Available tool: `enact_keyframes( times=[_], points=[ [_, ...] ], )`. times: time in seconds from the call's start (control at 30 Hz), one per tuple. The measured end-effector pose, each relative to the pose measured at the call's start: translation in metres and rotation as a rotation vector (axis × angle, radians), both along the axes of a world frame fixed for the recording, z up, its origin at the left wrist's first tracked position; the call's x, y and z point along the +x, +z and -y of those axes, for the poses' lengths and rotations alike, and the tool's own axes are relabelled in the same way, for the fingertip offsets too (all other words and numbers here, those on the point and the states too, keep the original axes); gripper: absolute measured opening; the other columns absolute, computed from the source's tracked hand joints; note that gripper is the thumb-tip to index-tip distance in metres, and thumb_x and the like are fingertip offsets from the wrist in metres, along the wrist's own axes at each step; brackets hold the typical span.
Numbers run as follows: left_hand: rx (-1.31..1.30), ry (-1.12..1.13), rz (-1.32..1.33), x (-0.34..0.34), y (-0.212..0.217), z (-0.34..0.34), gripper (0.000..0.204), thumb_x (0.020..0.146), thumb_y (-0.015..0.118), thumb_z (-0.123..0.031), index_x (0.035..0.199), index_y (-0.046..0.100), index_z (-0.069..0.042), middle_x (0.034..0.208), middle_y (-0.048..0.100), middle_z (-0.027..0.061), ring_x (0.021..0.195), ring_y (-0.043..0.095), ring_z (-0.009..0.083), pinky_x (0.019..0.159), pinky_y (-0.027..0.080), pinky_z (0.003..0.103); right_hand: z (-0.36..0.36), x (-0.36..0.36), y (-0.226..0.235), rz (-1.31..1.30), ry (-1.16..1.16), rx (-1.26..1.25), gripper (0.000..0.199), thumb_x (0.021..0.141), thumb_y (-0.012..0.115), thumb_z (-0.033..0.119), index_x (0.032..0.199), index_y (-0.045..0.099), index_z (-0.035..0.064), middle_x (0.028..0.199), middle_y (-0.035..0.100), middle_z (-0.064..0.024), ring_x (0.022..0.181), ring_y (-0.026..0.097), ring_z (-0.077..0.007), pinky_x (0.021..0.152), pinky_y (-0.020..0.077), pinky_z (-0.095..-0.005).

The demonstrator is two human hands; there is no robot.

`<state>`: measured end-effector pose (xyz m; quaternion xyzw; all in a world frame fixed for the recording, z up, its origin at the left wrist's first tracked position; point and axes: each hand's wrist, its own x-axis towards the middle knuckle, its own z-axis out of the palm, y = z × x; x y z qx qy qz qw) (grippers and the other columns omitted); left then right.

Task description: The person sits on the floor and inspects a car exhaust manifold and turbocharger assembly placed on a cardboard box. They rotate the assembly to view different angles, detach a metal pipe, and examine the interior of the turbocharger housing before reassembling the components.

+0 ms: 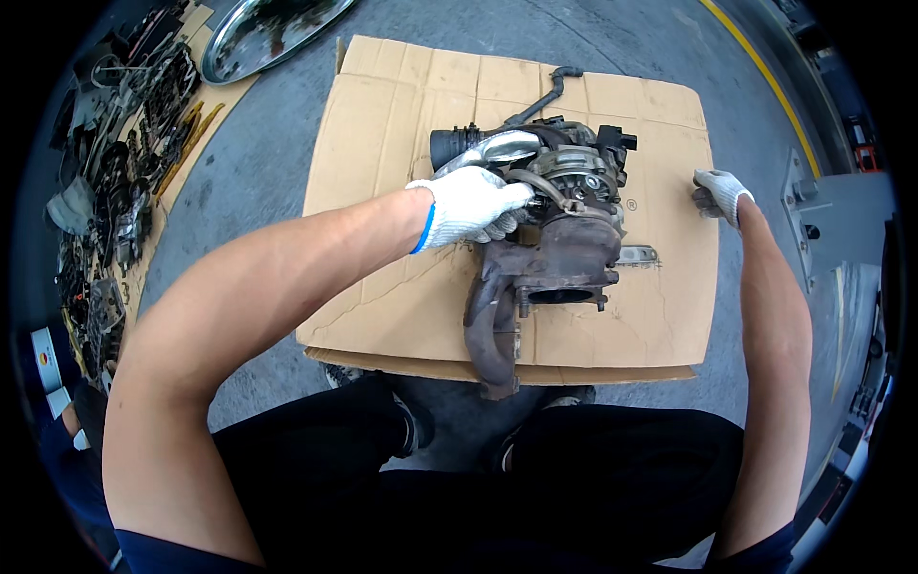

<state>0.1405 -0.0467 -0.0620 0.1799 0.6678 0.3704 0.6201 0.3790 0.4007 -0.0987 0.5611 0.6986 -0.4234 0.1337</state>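
A turbocharger [574, 249] with a rusty brown manifold lies on a flattened cardboard box [382, 316]. My left hand [478, 206], in a white knit glove with a blue cuff edge, is closed on the turbocharger's left side, next to a silver heat shield [507, 146] and a thin curved pipe. Its fingertips are partly hidden among the parts. Out past the cardboard's right edge, my gloved right hand [719, 196] is closed, its fingers curled. Whatever it may hold is hidden. A black ribbed hose [451, 145] sticks out at the turbocharger's upper left.
A small flat metal piece [637, 254] lies on the cardboard just right of the turbocharger. At the far left, many loose parts [110, 182] cover another cardboard sheet. A round metal tray [273, 33] sits at the back left. Grey equipment [841, 225] stands at the right.
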Motion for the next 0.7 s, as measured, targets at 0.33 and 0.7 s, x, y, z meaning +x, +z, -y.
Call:
enact_keyframes(
  times=[0.33,0.7],
  points=[
    [0.008,-0.057,0.058,0.004,-0.002,0.002,0.048,0.098,0.07,-0.046,0.113,0.07,-0.001,0.096,0.068,0.0065,0.085,0.062,0.0148,0.074,0.05,0.031,0.001,-0.004,-0.004,-0.008,0.013,-0.034,0.026,0.101,0.063,0.038,0.099,0.063,0.0114,0.077,0.063,-0.0023,0.061,0.06,-0.0148,0.055,0.0517,-0.0325],
    [-0.015,-0.145,-0.083,0.002,0.011,-0.003,0.047,0.097,0.073,-0.041,0.115,0.07,0.002,0.095,0.07,0.0072,0.082,0.062,0.0132,0.072,0.051,0.029,0.008,-0.005,0.001,0.006,0.02,-0.008,0.032,0.1,0.064,0.041,0.104,0.065,0.0086,0.082,0.066,-0.0051,0.065,0.064,-0.0174,0.059,0.0566,-0.0333]
  ],
)
